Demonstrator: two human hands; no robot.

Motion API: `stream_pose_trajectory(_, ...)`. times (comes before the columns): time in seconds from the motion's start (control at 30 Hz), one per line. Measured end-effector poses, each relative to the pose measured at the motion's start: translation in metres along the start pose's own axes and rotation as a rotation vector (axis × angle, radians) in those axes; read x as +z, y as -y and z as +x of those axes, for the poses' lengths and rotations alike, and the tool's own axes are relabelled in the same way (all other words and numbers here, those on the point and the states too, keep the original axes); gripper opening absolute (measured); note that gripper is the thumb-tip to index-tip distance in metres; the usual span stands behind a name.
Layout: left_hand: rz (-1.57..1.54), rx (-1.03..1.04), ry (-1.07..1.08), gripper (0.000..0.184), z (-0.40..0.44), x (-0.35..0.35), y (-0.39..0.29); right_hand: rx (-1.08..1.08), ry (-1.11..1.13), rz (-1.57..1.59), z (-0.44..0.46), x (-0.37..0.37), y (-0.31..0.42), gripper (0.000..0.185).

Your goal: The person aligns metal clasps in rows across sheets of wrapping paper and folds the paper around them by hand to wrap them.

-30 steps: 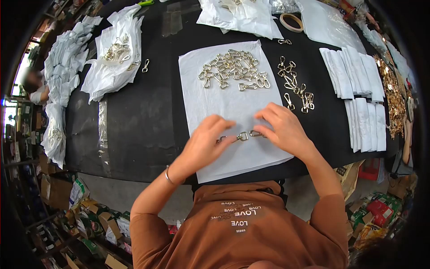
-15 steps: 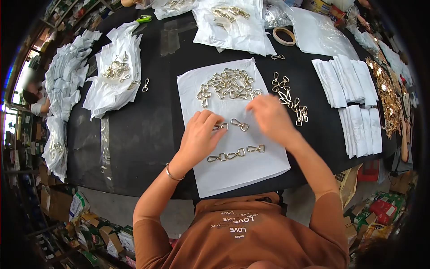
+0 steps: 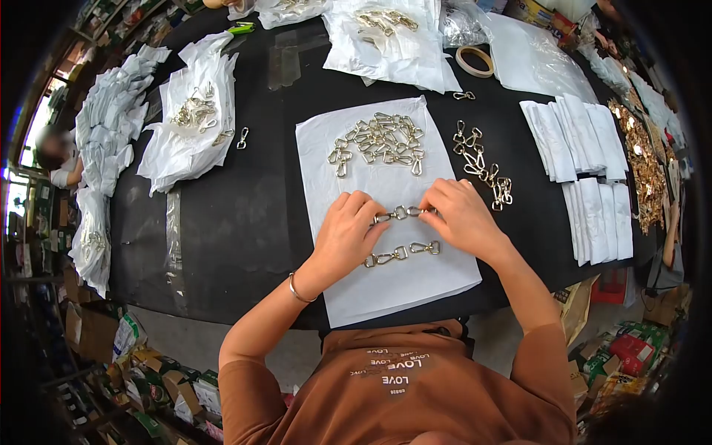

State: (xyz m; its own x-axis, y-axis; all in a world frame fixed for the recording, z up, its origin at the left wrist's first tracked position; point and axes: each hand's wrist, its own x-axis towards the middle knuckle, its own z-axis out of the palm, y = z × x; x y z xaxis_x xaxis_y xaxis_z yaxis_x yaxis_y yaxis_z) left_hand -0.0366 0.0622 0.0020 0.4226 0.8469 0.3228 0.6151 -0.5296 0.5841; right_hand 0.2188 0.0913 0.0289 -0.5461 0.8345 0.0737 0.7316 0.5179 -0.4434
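On a sheet of white paper [image 3: 400, 293], my left hand [image 3: 347, 230] pinches a metal snap hook [image 3: 381, 219] between thumb and fingers. My right hand [image 3: 461, 216] has its fingertips closed on another snap hook [image 3: 415, 211], roughly in line with the first. The fingers partly cover both hooks. Nearer my body lies a row of snap hooks [image 3: 391, 256], its left end partly hidden by my left hand. Beyond my hands, a heap of snap hooks [image 3: 377, 141] sits on the upper part of the paper.
Loose snap hooks [image 3: 475, 159] lie on the black table [image 3: 245, 222] to the right. Folded white paper packets [image 3: 567, 141] and a tape roll [image 3: 475, 61] are farther right. Wrapped hooks [image 3: 194, 111] rest on the left. Another person's arm [image 3: 65, 176] shows at the far left.
My right hand has come down and left from near the heap to a hook in the middle of the paper. My left hand has shifted slightly right and down, now covering part of the lower row.
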Motion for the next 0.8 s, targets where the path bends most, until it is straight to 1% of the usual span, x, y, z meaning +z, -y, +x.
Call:
stream_pose_trajectory(0.13, -0.031, -0.001, 0.054, 0.018, 0.002, -0.01, 0.005, -0.026, -0.029, 0.029, 0.012, -0.001, 0.002, 0.009)
stream_pose_trajectory(0.27, 0.116, -0.142, -0.205, 0.017, 0.026, -0.025, 0.033, -0.077, -0.318, -0.147, 0.047, 0.024, -0.021, 0.01)
stream_pose_trajectory(0.3, 0.121, -0.135, -0.21, 0.017, 0.026, -0.026, 0.036, -0.08, -0.327, -0.15, 0.048, 0.023, -0.017, 0.01)
stream_pose_trajectory(0.43, 0.178, -0.095, -0.153, 0.017, 0.017, -0.019, 0.046, -0.117, -0.193, 0.038, 0.038, 0.029, 0.002, 0.013)
stream_pose_trajectory(0.57, 0.131, -0.136, -0.102, 0.016, 0.017, -0.017, 0.043, -0.107, -0.163, 0.082, 0.037, 0.029, -0.009, 0.016)
stream_pose_trajectory(0.63, 0.115, -0.148, -0.094, 0.016, 0.02, -0.015, 0.039, -0.11, -0.154, 0.089, 0.039, 0.028, -0.009, 0.017)
stream_pose_trajectory(0.8, 0.086, -0.097, -0.085, 0.015, 0.026, -0.008, 0.027, -0.004, -0.154, -0.002, 0.04, 0.023, -0.005, 0.019)
